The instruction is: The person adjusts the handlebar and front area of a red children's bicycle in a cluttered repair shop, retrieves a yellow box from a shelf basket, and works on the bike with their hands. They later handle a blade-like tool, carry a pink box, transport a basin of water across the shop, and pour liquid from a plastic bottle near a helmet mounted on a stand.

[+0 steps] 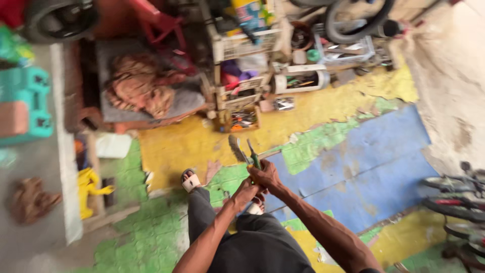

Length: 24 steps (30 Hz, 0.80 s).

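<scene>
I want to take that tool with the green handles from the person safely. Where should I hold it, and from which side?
Probably by the green handles, coming from the low end near the two hands. The tool stands nearly upright with its grey metal end pointing up and away. The picture is blurred, so I cannot tell what kind of tool it is.

Plenty of open painted floor [353, 162] ahead and to the right of the hands [260, 182] — nothing in the way. Far side's crammed with crates [242, 45] and junk, bikes [454, 202] crowd the right edge.
</scene>
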Tool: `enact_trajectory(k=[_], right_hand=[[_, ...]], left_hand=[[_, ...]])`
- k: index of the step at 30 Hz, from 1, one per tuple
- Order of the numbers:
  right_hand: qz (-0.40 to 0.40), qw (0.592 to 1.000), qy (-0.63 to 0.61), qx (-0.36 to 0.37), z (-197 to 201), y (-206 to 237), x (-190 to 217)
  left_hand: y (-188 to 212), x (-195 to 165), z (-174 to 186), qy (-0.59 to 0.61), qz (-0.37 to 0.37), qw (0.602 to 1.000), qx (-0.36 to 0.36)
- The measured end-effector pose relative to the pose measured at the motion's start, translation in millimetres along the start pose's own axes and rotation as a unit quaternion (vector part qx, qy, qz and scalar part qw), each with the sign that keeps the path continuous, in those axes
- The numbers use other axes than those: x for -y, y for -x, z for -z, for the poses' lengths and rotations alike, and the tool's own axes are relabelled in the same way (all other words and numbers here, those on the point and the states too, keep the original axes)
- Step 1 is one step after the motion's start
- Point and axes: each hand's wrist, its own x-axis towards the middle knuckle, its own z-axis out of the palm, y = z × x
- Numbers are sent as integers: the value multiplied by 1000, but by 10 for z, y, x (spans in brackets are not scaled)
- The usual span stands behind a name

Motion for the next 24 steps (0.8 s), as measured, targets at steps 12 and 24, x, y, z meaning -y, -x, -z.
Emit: enact_trajectory(k=[12,24], right_hand=[[-52,997,-34,-37,1213,-569,-518],[-148,987,49,-31,1807,-2055,-201]], left_hand=[[-1148,-149,-759,126,79,987,60],[-2361,-863,-613,155,145,977,-21]])
